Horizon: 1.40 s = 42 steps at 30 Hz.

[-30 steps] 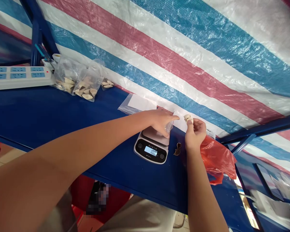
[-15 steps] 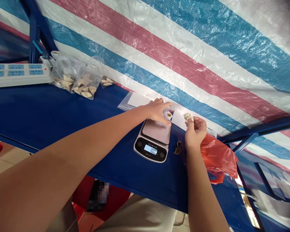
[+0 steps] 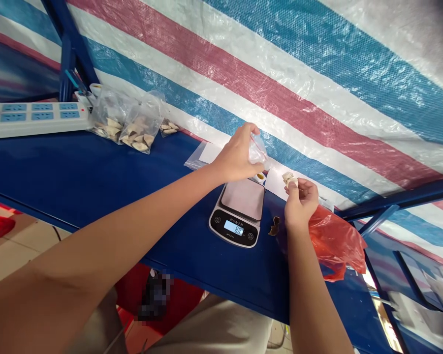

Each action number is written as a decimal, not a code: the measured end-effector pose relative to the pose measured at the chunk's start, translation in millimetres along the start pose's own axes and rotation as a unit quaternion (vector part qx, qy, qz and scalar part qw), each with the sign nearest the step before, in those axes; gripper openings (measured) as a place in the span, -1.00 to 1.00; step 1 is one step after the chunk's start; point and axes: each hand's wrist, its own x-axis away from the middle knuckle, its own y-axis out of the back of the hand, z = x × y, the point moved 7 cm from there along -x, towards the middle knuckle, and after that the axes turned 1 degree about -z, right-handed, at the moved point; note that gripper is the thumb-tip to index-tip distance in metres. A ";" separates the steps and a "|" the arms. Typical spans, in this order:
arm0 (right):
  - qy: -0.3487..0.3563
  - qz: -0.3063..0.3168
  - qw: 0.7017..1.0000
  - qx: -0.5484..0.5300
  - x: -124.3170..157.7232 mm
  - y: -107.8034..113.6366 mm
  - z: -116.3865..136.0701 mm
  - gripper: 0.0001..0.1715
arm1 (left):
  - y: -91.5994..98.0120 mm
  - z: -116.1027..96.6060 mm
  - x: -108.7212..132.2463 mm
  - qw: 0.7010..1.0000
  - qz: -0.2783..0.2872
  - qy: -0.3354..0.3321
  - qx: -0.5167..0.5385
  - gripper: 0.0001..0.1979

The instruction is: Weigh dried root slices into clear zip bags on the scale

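My left hand is raised above the small digital kitchen scale and pinches a small clear plastic bag. The scale's platform is bare and its display is lit. My right hand hovers just right of the scale with its fingers closed on a few pale dried slices. A dark brown piece lies on the blue table between the scale and my right wrist.
Clear bags of pale slices stand at the back left beside a white power strip. Flat empty clear bags lie behind the scale. A red plastic bag lies at the right. A striped tarp hangs behind.
My left hand has lifted the small clear bag off the scale's platform and raised it up. The scale's reading has changed. My right hand has stayed in place with its slices.
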 end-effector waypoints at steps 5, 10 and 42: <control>-0.086 0.081 0.978 -0.171 2.5 -7.6 21.2 -0.61 | 5.9 -47.9 25.7 0.991 0.048 0.010 0.126 -0.20; -0.113 0.182 0.941 -0.260 12.5 -5.9 64.4 -0.64 | -5.0 -81.9 76.5 0.935 0.155 0.109 0.300 -0.14; -0.093 0.601 0.782 -0.141 82.6 -30.6 114.5 -0.88 | -12.8 -69.9 142.0 0.939 0.243 0.154 0.185 -0.35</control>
